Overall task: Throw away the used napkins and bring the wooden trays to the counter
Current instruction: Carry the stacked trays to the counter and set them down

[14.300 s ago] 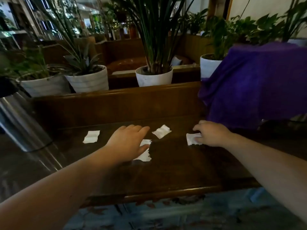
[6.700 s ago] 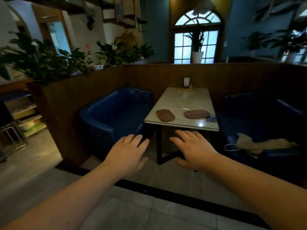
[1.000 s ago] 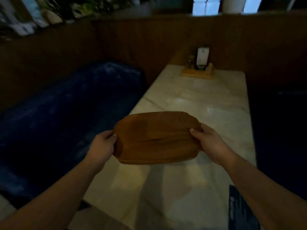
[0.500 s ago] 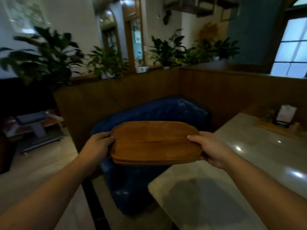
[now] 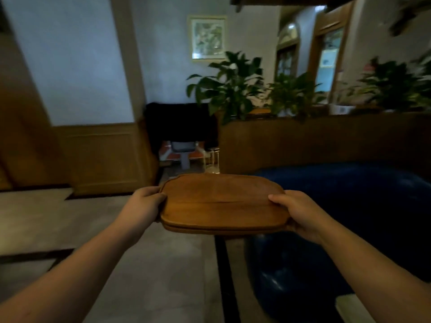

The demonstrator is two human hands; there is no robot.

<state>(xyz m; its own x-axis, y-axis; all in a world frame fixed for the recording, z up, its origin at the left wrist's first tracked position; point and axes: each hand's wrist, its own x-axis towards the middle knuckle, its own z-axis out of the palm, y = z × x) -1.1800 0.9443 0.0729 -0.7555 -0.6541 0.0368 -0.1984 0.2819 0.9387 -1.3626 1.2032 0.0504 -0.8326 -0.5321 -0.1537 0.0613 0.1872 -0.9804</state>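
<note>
Head view: the left hand (image 5: 145, 203) and right hand (image 5: 300, 212) are closed on opposite ends of the stacked wooden trays (image 5: 221, 202), held level above the floor (image 5: 163, 264) beside a blue armchair (image 5: 349, 217).

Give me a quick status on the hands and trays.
Left hand and right hand gripping stacked trays, one end each. Trays level, in the air. Blue sofa close right; floor ahead open.

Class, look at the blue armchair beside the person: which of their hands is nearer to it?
Right. The right hand grips the wooden trays directly above the blue armchair; the left hand is over the floor.
</note>
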